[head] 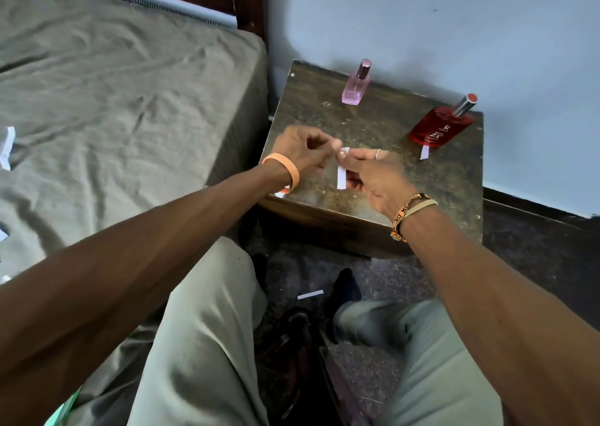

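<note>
A pale blue-grey wall (422, 20) fills 12 to 2 o'clock. At 10 o'clock lies a bed (113, 85) under a creased olive sheet, its dark wooden post (248, 0) at 12. A worn, mottled brown counter (448, 179) stands against the wall, on dark speckled floor (535, 240) at 3 o'clock.

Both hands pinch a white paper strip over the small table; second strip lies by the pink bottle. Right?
Wrong on one point: the second strip lies at the base of the red bottle, not the pink bottle, as the head view shows. The left hand and right hand do pinch the paper strip over the table.
</note>
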Motion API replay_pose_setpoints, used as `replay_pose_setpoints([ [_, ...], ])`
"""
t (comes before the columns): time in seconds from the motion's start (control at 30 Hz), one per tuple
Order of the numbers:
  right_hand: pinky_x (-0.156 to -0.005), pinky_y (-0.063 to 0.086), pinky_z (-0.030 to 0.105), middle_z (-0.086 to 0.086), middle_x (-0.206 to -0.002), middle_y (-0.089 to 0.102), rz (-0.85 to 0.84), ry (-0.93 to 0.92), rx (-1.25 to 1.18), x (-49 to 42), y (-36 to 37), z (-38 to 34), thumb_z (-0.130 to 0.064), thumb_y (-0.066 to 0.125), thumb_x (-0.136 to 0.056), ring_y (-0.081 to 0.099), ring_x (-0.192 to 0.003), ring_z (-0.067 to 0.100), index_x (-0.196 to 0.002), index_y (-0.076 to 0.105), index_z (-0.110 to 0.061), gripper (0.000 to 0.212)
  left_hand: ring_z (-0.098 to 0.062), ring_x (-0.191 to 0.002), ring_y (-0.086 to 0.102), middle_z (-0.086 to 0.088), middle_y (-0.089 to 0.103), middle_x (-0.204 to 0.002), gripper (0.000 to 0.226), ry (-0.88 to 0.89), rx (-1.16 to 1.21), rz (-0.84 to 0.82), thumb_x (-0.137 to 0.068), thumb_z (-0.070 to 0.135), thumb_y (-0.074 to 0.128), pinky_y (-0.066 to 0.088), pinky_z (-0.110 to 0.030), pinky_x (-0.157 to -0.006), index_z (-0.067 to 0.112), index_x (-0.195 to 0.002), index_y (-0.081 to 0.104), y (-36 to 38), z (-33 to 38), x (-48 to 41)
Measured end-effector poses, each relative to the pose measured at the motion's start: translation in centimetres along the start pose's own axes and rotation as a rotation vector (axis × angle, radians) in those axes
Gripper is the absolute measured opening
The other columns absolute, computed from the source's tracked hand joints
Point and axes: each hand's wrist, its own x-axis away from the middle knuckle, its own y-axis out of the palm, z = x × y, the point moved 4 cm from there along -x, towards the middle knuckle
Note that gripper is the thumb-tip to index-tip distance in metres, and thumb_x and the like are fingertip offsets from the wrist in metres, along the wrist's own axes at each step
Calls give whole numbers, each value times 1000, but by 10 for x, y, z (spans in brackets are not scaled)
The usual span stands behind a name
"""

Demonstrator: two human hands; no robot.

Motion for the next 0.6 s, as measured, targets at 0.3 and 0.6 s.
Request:
replay_pose_setpoints([
  [0.3, -63, 56, 25, 11, -89, 75, 3, -74, 64, 30, -58, -2, 0, 85, -71, 73, -77, 17, -107, 68, -5, 41, -13, -57, 64, -9, 67, -70, 10, -286, 215, -151, -84, 9, 72, 57, -24, -53, 10, -76, 65, 56, 28, 9],
  [0.6, -65, 60, 33, 12, -87, 75, 130, -19, 29, 6, -83, 25, 4, 89, -63, 75, -80, 23, -99, 63, -11, 47, -16, -63, 67, -9, 69, -70, 9, -419, 154, -312, -80, 7, 75, 61, -28, -62, 6, -83, 67, 92, 14, -6],
])
